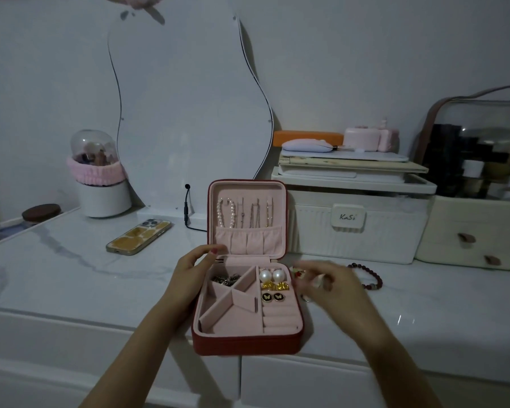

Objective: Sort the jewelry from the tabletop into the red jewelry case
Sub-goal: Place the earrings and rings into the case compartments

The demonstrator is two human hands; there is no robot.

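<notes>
Head view: red jewelry case (248, 344) mostly filled, left hand (189, 272) steadies it with fingers curled on its edge; right hand (327, 285) blurry, grip unclear; beaded bracelet (374, 278) remains on the tabletop (71, 275)

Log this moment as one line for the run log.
left hand steadies red jewelry case | right hand blurred beside case, grip unclear | beaded bracelet on tabletop

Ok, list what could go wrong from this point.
1. The right hand is blurred in motion beside the red jewelry case; whatever small piece it has could slip onto the tabletop.
2. The case's front edge sits at the counter's front edge; a push could tip it off.
3. The dark beaded bracelet lies partly behind the right hand and could be overlooked.
</notes>
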